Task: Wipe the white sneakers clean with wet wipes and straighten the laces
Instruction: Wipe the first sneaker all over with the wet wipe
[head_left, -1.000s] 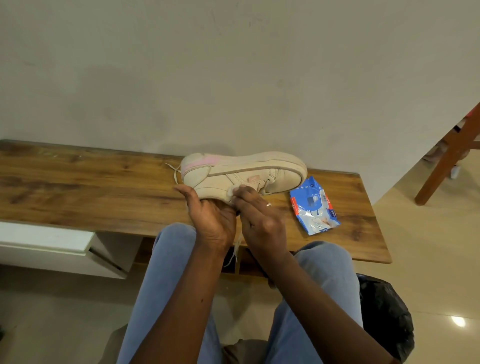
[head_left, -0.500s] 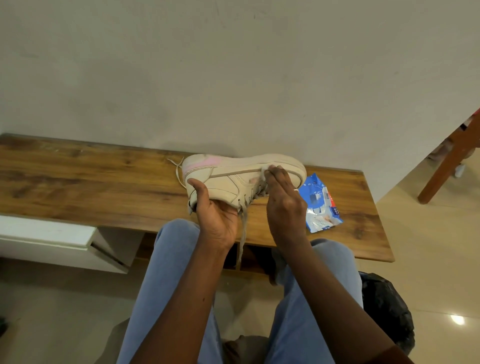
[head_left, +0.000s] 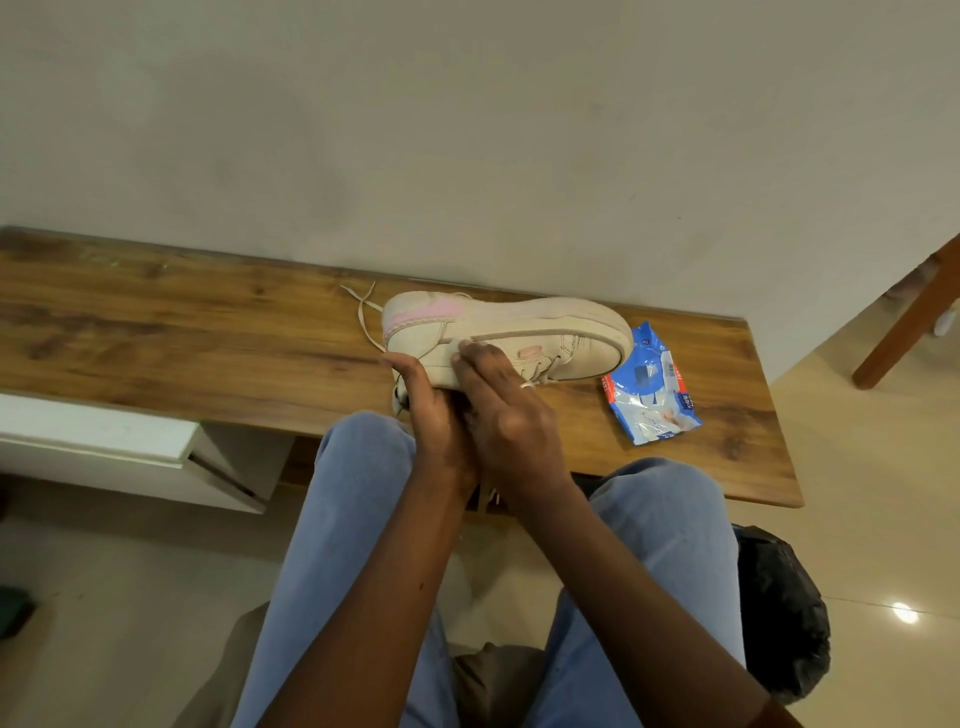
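The left hand (head_left: 431, 410) is gripping the sneaker (head_left: 519, 322) by its heel end, sideways over the bench (head_left: 156, 322), while the right hand (head_left: 506, 415) is pressing flat fingers (head_left: 478, 358) on its side, seemingly mid-wipe and needing a stroke toeward next.

left hand (head_left: 434, 402) curled, right fingers (head_left: 480, 358) flat

**What hands and edges hide**

The left hand (head_left: 428, 410), gripping from below, covers the sneaker's (head_left: 524, 332) opening. Whether a wipe lies under the right hand's (head_left: 506, 415) straight fingers cannot be told. The laces (head_left: 363, 318) vanish behind both hands. The toe overlaps a corner of the pack (head_left: 652, 402), whose print is too small to read. The picture's edge cuts the bench (head_left: 156, 332) at left and the chair leg (head_left: 909, 327) at right.
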